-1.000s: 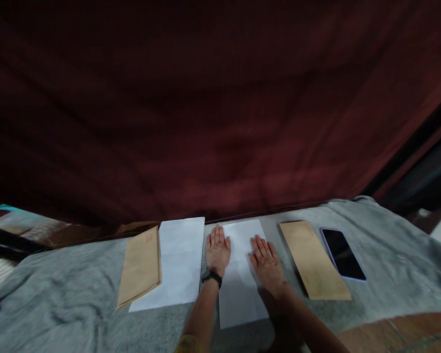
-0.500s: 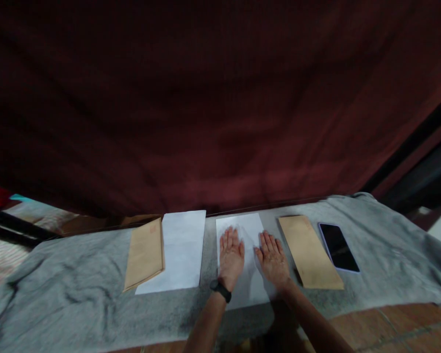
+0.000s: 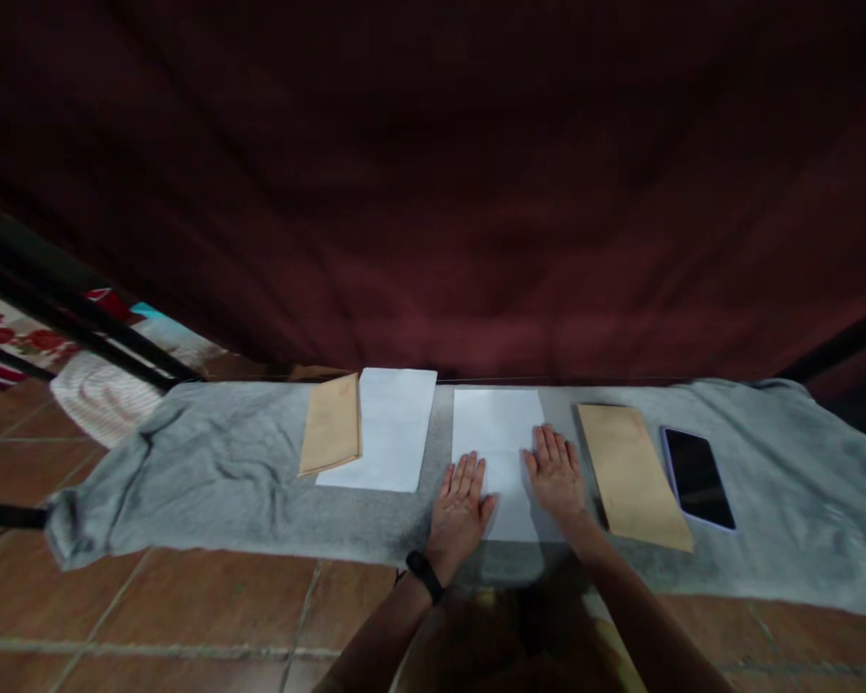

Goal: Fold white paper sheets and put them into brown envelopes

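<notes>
A white sheet of paper [image 3: 501, 423] lies flat on the grey cloth in front of me. My left hand [image 3: 460, 510] rests palm down over its lower left edge, fingers stretched out, with a black band on the wrist. My right hand [image 3: 555, 474] lies flat on the sheet's right edge, fingers extended. Neither hand grips anything. To the right of my right hand is a brown envelope [image 3: 631, 472]. On the left, another brown envelope [image 3: 332, 423] partly overlaps a stack of white paper [image 3: 396, 433].
A phone with a purple case [image 3: 699, 478] lies right of the right envelope. The grey cloth [image 3: 223, 452] covers a long narrow surface. Behind it hangs a dark red curtain [image 3: 476, 241]. Black bars [image 3: 87, 318] and a tiled floor [image 3: 202, 597] show at left and below.
My left hand has slid toward me, to the sheet's lower left edge. My right hand stays flat at the right edge. The view has shifted, showing more floor.
</notes>
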Demonstrator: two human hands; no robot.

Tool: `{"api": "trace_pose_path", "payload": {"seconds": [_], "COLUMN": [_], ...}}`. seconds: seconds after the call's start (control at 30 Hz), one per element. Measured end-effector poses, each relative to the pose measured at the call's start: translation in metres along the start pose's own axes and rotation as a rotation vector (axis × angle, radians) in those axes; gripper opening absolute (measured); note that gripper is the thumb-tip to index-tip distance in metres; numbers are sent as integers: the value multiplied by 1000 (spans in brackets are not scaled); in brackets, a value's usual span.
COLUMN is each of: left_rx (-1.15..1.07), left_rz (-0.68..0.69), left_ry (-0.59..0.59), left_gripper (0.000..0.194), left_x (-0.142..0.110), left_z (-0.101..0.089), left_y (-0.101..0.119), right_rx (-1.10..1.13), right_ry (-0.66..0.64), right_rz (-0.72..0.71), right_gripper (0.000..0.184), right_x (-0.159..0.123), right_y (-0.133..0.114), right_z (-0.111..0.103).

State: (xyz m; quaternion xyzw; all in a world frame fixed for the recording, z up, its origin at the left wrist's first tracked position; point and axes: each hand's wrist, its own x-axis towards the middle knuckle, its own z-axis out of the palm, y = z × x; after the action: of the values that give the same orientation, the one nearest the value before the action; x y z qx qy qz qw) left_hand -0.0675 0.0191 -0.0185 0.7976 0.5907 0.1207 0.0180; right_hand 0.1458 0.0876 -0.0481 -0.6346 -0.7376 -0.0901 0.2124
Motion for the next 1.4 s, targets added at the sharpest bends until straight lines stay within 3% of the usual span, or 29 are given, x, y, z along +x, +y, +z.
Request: {"api": "trace_pose_path", "payload": {"seconds": [0.13,0.27,0.37,0.73,1.1,1.23,1.4], "left_rx": [0,24,33,7,51,52,69], "left_rz": [-2,-4,15,12,-60,-13,127], "left_ry": [-5,-45,-74,23,113,113,29], "left_gripper": [61,63,62,59,61,60,60], "left_x": [-2,-1,-1,-9,-42,-52,-62], "left_z": [0,-1,-3,-5,-5,-6,-8], "left_y": [4,6,6,5,-17,-23,-23], "right_rx": [43,129,141,23,21,44,72], "right_ry": [-24,-164,-200,-77,-6,33,53], "right_rz": [-24,-208,-236,-99,-23,-41,-58], "right_gripper": [58,54,54,59,68,68,66], "right_x": [-12,-41,-60,-78,-94,-98,-100], "right_y": [-19,-49,-57,-21,-6,-2,1], "right_z": [-10,-20,-25,-29,-38,-40,-39]}}
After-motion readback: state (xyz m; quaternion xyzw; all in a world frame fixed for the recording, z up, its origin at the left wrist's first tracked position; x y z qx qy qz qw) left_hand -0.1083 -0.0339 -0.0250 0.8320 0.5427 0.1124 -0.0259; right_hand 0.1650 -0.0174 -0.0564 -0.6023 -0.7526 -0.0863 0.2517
